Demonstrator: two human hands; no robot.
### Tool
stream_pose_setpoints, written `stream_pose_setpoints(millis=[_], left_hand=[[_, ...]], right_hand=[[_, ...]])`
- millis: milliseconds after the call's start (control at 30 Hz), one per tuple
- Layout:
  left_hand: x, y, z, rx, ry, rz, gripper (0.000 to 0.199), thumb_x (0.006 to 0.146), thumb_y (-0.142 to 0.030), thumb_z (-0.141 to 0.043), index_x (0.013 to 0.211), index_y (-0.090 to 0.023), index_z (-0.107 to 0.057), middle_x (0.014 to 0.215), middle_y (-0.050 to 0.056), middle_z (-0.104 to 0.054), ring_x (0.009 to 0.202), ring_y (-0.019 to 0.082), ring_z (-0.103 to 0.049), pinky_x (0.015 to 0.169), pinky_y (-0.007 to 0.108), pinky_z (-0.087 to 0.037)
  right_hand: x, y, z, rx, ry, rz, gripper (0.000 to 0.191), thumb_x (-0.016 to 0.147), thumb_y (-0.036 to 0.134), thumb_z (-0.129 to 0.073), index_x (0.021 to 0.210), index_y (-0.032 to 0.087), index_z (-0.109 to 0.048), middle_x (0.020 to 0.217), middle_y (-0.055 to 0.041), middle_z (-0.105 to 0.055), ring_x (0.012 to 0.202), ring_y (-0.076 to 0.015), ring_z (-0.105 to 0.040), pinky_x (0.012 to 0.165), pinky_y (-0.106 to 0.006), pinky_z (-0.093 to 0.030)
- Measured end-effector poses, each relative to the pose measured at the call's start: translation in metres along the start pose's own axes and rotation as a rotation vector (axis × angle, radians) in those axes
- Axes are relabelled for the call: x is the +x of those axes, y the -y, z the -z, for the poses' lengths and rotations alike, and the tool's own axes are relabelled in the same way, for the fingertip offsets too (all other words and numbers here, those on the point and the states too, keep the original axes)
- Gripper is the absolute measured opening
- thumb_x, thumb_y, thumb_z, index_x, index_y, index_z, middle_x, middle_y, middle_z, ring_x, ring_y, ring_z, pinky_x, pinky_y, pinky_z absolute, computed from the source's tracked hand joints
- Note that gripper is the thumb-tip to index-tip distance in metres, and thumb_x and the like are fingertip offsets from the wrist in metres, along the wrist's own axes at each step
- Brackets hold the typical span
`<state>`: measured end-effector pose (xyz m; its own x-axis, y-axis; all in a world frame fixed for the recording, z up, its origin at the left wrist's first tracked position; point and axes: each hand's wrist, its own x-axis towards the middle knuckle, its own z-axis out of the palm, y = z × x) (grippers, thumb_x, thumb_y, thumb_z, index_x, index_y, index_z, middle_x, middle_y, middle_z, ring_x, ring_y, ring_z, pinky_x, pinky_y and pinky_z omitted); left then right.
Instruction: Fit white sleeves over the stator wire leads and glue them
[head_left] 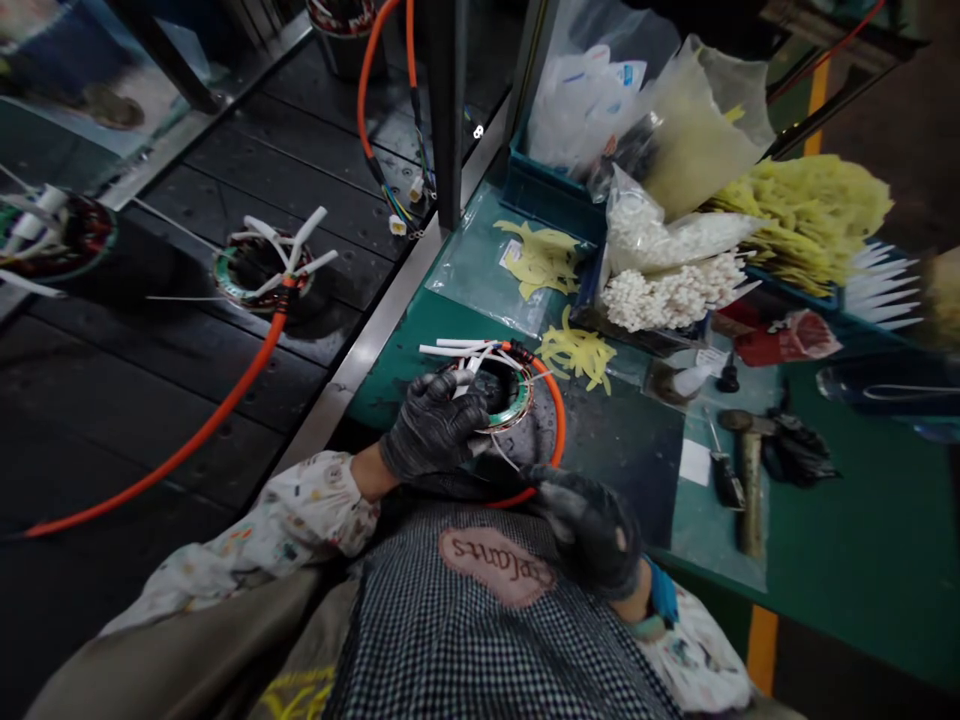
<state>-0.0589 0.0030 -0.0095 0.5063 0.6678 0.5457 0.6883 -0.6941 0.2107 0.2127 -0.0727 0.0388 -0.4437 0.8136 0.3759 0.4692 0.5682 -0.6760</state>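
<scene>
In dark gloves, my left hand (435, 425) is closed on the near left side of a motor stator (517, 412), with its thumb and fingers by the white sleeves (457, 348) on top. The stator stands upright on the bench, with a green ring and copper windings around a dark bore. An orange cable (559, 410) leaves its far side and loops around to the right. My right hand (589, 530) is lower right, near the cable's lower end, its fingers curled together. A thin white cord (505, 452) runs from the stator toward those fingertips; whether they grip it is hidden.
At left, another stator (262, 265) with an orange cable sits on a dark slatted conveyor (187, 385). Yellow strips (577, 350) and a bundle of white sleeves (667, 290) lie beyond my hands. A hammer (750, 480) and screwdriver (726, 475) lie right. A metal post (448, 110) rises ahead.
</scene>
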Motion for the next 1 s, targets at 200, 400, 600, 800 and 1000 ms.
stream_pose_setpoints(millis=[200,400,600,800,1000], left_hand=[[0.006,0.004,0.004,-0.055,-0.036,-0.039,0.02,0.099,-0.044,-0.074,0.116,-0.034,-0.076,0.124,-0.004,-0.081,0.132,0.026,-0.061,0.115,0.041,-0.04],[0.006,0.005,0.002,-0.084,-0.065,-0.021,0.021,0.102,-0.041,-0.07,0.119,-0.033,-0.078,0.116,-0.002,-0.083,0.131,0.027,-0.064,0.11,0.043,-0.046],[0.0,0.008,-0.002,-0.069,0.066,0.036,0.023,0.097,-0.052,-0.076,0.115,-0.039,-0.082,0.12,-0.002,-0.083,0.134,0.027,-0.064,0.111,0.044,-0.041],[-0.003,0.009,-0.003,-0.104,0.098,0.032,0.018,0.103,-0.048,-0.07,0.112,-0.037,-0.08,0.117,-0.003,-0.083,0.139,0.028,-0.062,0.114,0.047,-0.041],[-0.002,0.01,-0.002,-0.069,0.113,0.037,0.023,0.101,-0.051,-0.072,0.119,-0.039,-0.079,0.122,-0.001,-0.081,0.136,0.028,-0.063,0.113,0.044,-0.042]], right_hand=[[0.036,-0.025,-0.032,-0.273,-0.091,-0.068,0.034,0.104,0.032,-0.073,0.137,0.028,-0.076,0.112,-0.0074,-0.085,0.091,-0.0239,-0.082,0.078,-0.035,-0.069],[0.076,-0.038,-0.045,-0.217,-0.093,-0.233,0.026,0.103,0.045,-0.069,0.115,0.029,-0.086,0.092,-0.008,-0.086,0.075,-0.0225,-0.077,0.07,-0.034,-0.062],[0.093,-0.037,-0.027,0.316,-0.018,-0.355,0.024,0.105,0.039,-0.064,0.113,0.031,-0.086,0.108,-0.0026,-0.088,0.1,-0.0227,-0.083,0.093,-0.042,-0.068],[0.093,-0.037,-0.016,0.326,0.007,-0.391,0.013,0.092,0.033,-0.076,0.1,0.028,-0.085,0.097,-0.0009,-0.087,0.086,-0.0201,-0.082,0.083,-0.038,-0.069],[0.09,-0.039,-0.023,0.285,0.01,-0.342,0.012,0.094,0.032,-0.075,0.102,0.029,-0.084,0.099,-0.0006,-0.087,0.089,-0.0195,-0.081,0.087,-0.039,-0.069]])
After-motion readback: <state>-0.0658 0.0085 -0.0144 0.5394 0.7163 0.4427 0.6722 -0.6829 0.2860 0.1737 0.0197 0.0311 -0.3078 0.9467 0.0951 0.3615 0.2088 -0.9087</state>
